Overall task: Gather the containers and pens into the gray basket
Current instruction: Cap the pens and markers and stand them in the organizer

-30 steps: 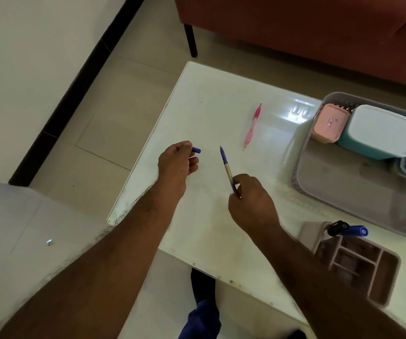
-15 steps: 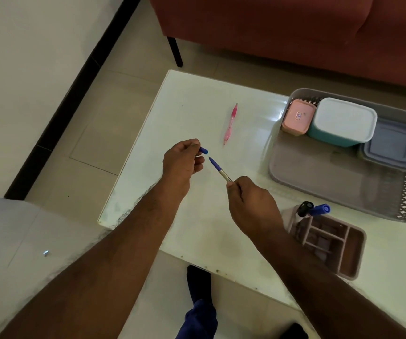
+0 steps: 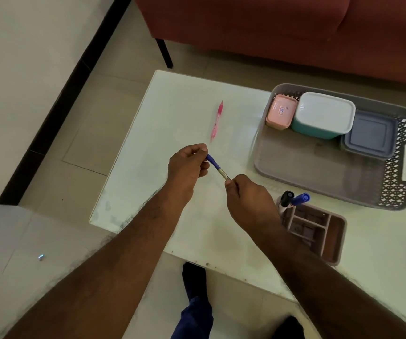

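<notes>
Above the white table, my left hand pinches the blue cap end of a blue pen, and my right hand pinches the pen's other end. A pink pen lies on the table beyond my hands. The gray basket at the right holds a pink container, a teal container with a white lid and a flat gray-blue container.
A pink divided organizer stands near the table's front edge with a black marker and a blue marker in it. A red sofa stands behind the table. My leg shows below the table edge.
The cap in my left hand and the pen in my right hand have come together; the cap now sits on the pen's tip. The view has shifted, showing more of the basket.
</notes>
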`<state>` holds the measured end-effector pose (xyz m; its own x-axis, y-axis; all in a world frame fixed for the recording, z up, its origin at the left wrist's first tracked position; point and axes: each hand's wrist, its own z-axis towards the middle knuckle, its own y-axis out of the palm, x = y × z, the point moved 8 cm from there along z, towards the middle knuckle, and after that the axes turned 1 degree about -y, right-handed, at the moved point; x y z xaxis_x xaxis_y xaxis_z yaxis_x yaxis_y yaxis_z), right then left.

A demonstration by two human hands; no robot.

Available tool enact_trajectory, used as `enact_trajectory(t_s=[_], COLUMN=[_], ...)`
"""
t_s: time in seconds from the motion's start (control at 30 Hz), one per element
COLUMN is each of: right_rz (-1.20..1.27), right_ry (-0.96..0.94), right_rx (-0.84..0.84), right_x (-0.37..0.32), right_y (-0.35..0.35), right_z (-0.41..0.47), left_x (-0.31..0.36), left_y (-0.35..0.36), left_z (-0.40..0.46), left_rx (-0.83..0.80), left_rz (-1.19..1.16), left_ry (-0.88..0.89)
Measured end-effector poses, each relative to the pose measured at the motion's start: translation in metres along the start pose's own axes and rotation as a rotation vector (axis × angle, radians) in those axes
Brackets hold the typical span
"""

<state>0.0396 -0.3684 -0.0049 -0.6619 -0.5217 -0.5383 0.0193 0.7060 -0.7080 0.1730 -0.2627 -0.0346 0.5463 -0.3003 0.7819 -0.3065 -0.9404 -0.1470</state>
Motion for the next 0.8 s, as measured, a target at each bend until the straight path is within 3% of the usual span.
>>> enact_trajectory(t_s=[0.17, 0.47, 0.67, 0.8], right_rz=[0.048, 0.272, 0.476, 0.419], right_ry=[0.023, 0.112, 0.058, 0.004], right_rx=[0.042, 0.070, 0.084, 0.129], right_x=[0.003, 0.009, 0.006, 0.004], right_y=[-0.004, -0.006, -0.017, -0.032], right_z=[0.003, 0.006, 0.003, -0.007], left_x=[-0.001, 0.006, 0.025, 0.020], left_y=[0.020, 0.032, 0.050, 0.046], left_z=[-0.010, -0.020, -0.045, -0.053], left_rx=[-0.082, -0.070, -0.240, -0.167], left_rz=[0.026, -0.038, 0.154, 0.174], left_ry=[0.023, 0.044, 0.232, 0.233])
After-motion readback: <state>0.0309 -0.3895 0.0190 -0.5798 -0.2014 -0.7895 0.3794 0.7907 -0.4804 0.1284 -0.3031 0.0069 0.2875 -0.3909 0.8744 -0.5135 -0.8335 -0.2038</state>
